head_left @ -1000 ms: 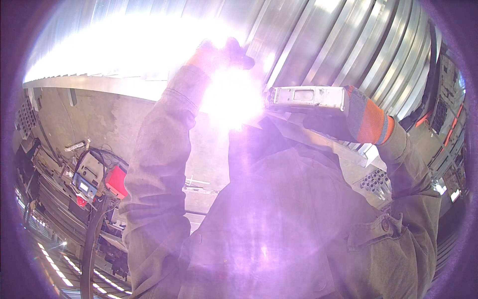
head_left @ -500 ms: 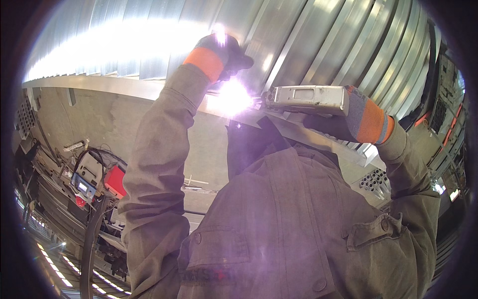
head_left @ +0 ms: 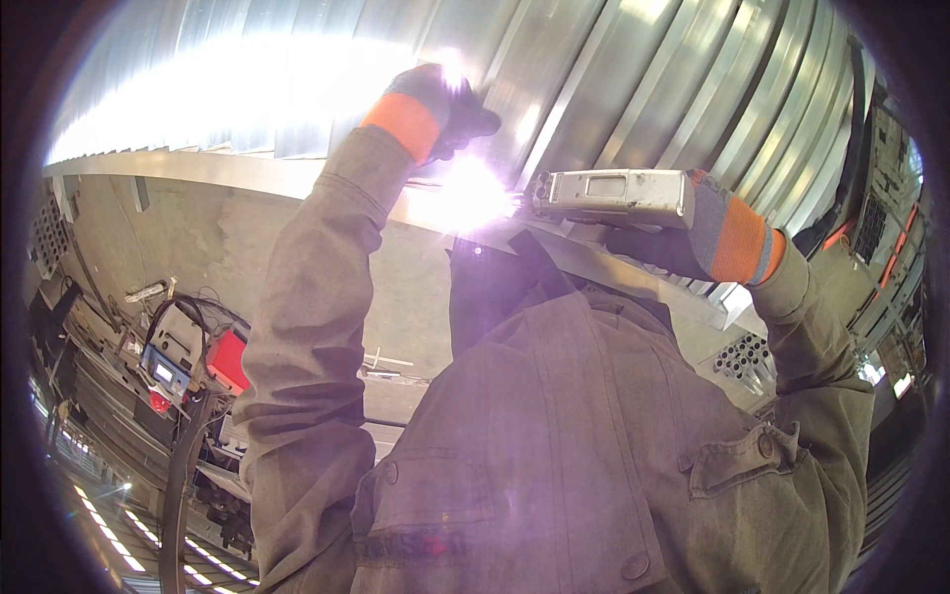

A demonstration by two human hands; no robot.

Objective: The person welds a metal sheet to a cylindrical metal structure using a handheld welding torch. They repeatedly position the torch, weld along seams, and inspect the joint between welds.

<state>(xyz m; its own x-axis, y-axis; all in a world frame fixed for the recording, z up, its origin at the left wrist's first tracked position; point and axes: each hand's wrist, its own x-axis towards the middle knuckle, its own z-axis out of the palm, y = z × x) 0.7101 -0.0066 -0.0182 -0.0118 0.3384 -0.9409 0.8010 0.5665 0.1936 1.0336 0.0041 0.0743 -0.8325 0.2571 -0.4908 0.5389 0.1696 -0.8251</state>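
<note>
Gloved in grey with an orange cuff, my right hand (head_left: 708,233) is wrapped around a boxy light-grey welding gun (head_left: 618,193). The gun's tip points left into a blinding white-violet flash (head_left: 473,195) at the edge of the metal slats (head_left: 594,89). My left hand (head_left: 445,114), in a matching glove, is curled just above that flash, against the slats. Its fingers look closed, but glare and shadow hide whatever is in them. A pale metal rail (head_left: 228,170) runs along the slats' near edge, and the flash covers part of it.
At the lower left stands a red and blue machine (head_left: 228,361) with cables. Bundled tubes (head_left: 747,358) show their open ends at the right. Concrete floor (head_left: 198,233) lies below the rail. Strong glare washes out the upper-left slats.
The flash has shifted slightly to the right, toward the gun's tip. My left hand and forearm have moved a little left. The right hand and gun look nearly still.
</note>
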